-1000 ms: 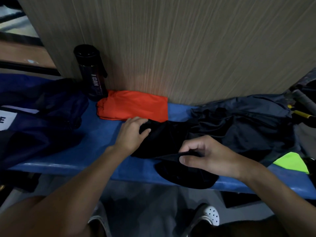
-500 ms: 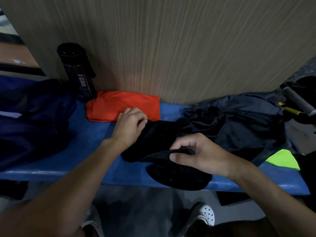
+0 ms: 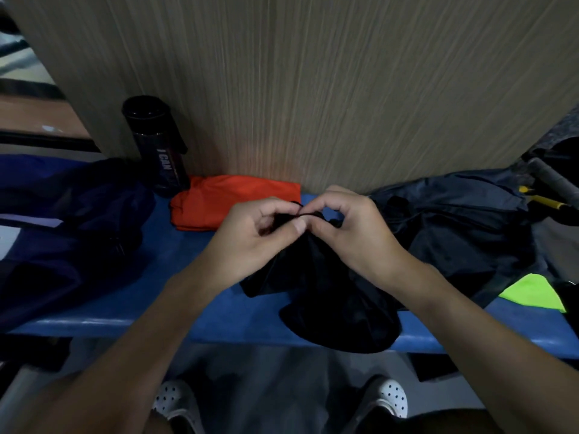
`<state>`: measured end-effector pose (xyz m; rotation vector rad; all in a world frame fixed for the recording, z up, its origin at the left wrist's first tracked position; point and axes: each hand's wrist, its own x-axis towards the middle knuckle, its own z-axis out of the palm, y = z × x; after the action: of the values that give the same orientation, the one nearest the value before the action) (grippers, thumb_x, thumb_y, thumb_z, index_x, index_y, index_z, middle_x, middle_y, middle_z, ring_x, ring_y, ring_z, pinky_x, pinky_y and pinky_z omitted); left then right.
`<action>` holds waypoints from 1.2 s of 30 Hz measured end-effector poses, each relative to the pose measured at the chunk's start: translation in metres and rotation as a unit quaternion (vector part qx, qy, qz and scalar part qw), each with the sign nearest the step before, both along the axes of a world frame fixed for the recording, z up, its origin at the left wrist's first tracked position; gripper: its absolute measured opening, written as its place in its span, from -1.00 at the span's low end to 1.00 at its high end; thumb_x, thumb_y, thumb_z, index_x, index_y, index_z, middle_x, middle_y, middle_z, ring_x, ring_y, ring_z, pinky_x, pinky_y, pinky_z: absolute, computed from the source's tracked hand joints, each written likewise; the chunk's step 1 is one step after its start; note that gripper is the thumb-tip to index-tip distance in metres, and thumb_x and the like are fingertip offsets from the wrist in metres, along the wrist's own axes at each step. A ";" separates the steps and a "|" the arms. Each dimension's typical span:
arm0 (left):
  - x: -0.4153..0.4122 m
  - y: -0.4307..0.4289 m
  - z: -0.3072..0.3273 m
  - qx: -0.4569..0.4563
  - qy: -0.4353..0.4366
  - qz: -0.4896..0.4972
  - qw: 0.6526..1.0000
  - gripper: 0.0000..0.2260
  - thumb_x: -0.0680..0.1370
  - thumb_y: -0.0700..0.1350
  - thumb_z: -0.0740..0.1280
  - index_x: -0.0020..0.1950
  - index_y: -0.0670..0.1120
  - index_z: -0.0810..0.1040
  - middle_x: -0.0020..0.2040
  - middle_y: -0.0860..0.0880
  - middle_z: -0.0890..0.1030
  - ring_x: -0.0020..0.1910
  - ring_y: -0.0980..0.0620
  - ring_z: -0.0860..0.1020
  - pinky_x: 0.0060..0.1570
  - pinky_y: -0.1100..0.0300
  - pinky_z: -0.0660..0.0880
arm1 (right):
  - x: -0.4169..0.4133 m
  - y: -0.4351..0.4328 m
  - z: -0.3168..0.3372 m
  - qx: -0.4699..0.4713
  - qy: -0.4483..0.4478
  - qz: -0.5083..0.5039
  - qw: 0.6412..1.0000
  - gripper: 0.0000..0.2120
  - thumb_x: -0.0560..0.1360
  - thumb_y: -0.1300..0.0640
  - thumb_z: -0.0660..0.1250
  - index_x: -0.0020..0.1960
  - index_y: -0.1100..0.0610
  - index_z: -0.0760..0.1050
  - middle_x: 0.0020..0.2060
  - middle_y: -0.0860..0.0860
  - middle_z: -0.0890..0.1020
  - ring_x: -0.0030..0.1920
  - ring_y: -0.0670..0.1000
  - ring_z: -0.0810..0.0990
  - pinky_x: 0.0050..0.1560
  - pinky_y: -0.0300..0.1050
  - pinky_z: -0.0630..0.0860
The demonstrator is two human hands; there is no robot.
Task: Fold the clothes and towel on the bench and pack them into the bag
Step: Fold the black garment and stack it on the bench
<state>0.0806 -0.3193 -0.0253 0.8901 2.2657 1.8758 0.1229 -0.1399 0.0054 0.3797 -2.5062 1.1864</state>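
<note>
Hands: left [image 3: 253,236] and right [image 3: 351,233] pinch black garment [image 3: 326,296] edge, mid-bench [image 3: 175,277]. Orange cloth [image 3: 232,202] behind, beside bottle [image 3: 159,148]. Blue bag [image 3: 62,233] left; dark jacket [image 3: 460,227] right, touching garment.

Left hand [image 3: 250,242], right hand [image 3: 354,236], thumbs together.

Blue bench [image 3: 188,277] holds bag [image 3: 62,245] at nine o'clock, bottle [image 3: 159,145] and orange cloth [image 3: 232,198] at ten, black garment [image 3: 329,308] at five, dark clothes [image 3: 454,230] at three.

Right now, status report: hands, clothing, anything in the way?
Left hand, right hand: both pinching black cloth garment at its top edge. Folded orange cloth behind. Dark jacket crowds right side.
</note>
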 end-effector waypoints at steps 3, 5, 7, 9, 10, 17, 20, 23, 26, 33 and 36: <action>0.000 0.002 -0.007 0.007 -0.001 0.026 1.000 -0.85 0.47 -0.10 0.48 0.02 -0.05 0.66 -0.07 0.07 0.71 -0.06 0.17 0.67 -0.01 0.29 0.53 | -0.001 0.001 -0.003 -0.003 -0.016 -0.005 1.000 -0.95 0.47 0.22 0.47 -0.10 0.08 0.65 -0.17 -0.08 0.56 -0.08 -0.18 0.53 0.01 -0.41 0.34; 0.002 0.005 -0.010 0.024 -0.014 0.027 0.999 -0.94 0.49 -0.21 0.47 -0.06 -0.11 0.67 -0.12 0.00 0.71 -0.12 0.10 0.67 -0.05 0.22 0.56 | 0.001 0.004 -0.008 -0.006 -0.031 -0.008 0.999 -0.92 0.49 0.20 0.45 -0.04 0.07 0.66 -0.13 -0.09 0.56 -0.03 -0.17 0.54 0.04 -0.40 0.37; 0.003 0.007 -0.014 0.025 -0.028 0.033 0.999 -0.96 0.52 -0.23 0.44 -0.10 -0.10 0.66 -0.18 -0.03 0.71 -0.20 0.09 0.66 -0.13 0.18 0.57 | 0.007 0.012 -0.014 -0.013 -0.037 -0.023 0.999 -0.85 0.52 0.20 0.42 0.08 0.08 0.64 -0.07 -0.06 0.58 0.01 -0.13 0.57 0.07 -0.34 0.43; 0.003 0.008 -0.017 0.022 -0.032 0.057 0.998 -0.90 0.55 -0.21 0.43 -0.14 -0.04 0.65 -0.23 -0.01 0.70 -0.24 0.10 0.65 -0.17 0.17 0.55 | 0.020 0.025 -0.024 -0.037 -0.061 -0.063 0.995 -0.77 0.52 0.26 0.40 0.15 0.08 0.59 -0.05 0.01 0.59 -0.03 -0.13 0.57 0.01 -0.37 0.43; 0.003 0.009 -0.018 0.021 -0.031 0.067 0.997 -0.88 0.55 -0.20 0.42 -0.16 -0.02 0.65 -0.23 0.01 0.70 -0.24 0.11 0.64 -0.16 0.18 0.54 | 0.028 0.033 -0.032 -0.035 -0.078 -0.097 0.992 -0.75 0.51 0.29 0.41 0.15 0.07 0.57 -0.07 0.02 0.59 -0.07 -0.12 0.57 -0.02 -0.38 0.43; 0.006 0.014 -0.023 0.023 -0.014 0.108 0.994 -0.85 0.56 -0.27 0.39 -0.11 -0.03 0.62 -0.16 0.01 0.68 -0.10 0.04 0.65 0.00 0.18 0.56 | 0.085 0.083 -0.107 0.084 -0.307 -0.322 0.892 -0.48 0.42 0.06 0.51 0.30 0.14 0.43 0.09 0.08 0.54 0.11 0.12 0.54 0.14 0.08 0.50; 0.009 0.015 -0.025 0.028 -0.014 0.114 0.993 -0.80 0.57 -0.27 0.38 -0.09 0.05 0.60 -0.12 0.05 0.68 -0.07 0.09 0.65 0.03 0.20 0.54 | 0.091 0.083 -0.115 0.077 -0.298 -0.321 0.896 -0.64 0.46 0.12 0.48 0.20 0.16 0.46 -0.11 0.01 0.54 -0.04 0.04 0.51 -0.07 -0.15 0.41; 0.011 0.016 -0.025 0.032 -0.012 0.125 0.992 -0.80 0.57 -0.27 0.37 -0.06 0.05 0.58 -0.11 0.04 0.68 -0.07 0.11 0.65 0.02 0.22 0.53 | 0.092 0.079 -0.108 0.087 -0.251 -0.313 0.912 -0.74 0.51 0.17 0.42 -0.28 0.06 0.38 -0.43 -0.08 0.44 -0.36 -0.05 0.43 -0.35 -0.21 0.27; 0.012 0.018 -0.024 0.029 -0.011 0.131 0.991 -0.80 0.57 -0.27 0.37 -0.06 0.05 0.59 -0.11 0.06 0.68 -0.06 0.15 0.65 0.03 0.26 0.53 | 0.093 0.070 -0.093 0.007 -0.217 -0.285 0.934 -0.68 0.53 0.23 0.39 -0.27 0.02 0.30 -0.42 -0.06 0.41 -0.45 -0.16 0.38 -0.40 -0.33 0.35; 0.018 0.024 -0.019 0.030 -0.012 0.136 0.990 -0.82 0.56 -0.28 0.37 -0.12 0.00 0.60 -0.20 0.04 0.68 -0.17 0.18 0.65 -0.10 0.34 0.51 | 0.088 0.033 -0.054 -0.109 -0.108 -0.182 0.971 -0.68 0.52 0.16 0.41 -0.28 0.09 0.30 -0.47 -0.15 0.32 -0.42 -0.17 0.29 -0.37 -0.33 0.27; 0.022 0.026 -0.014 0.035 -0.021 0.130 0.991 -0.83 0.55 -0.28 0.38 -0.16 -0.03 0.60 -0.26 0.05 0.68 -0.25 0.20 0.63 -0.18 0.35 0.51 | 0.085 0.010 -0.045 -0.090 -0.053 -0.118 0.987 -0.77 0.51 0.22 0.40 -0.21 0.10 0.37 -0.35 -0.15 0.39 -0.32 -0.16 0.37 -0.24 -0.36 0.31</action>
<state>0.1030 -0.2928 -0.0397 0.5793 2.4045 2.0644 0.2076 -0.1297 -0.0395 -0.0282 -2.4224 1.3512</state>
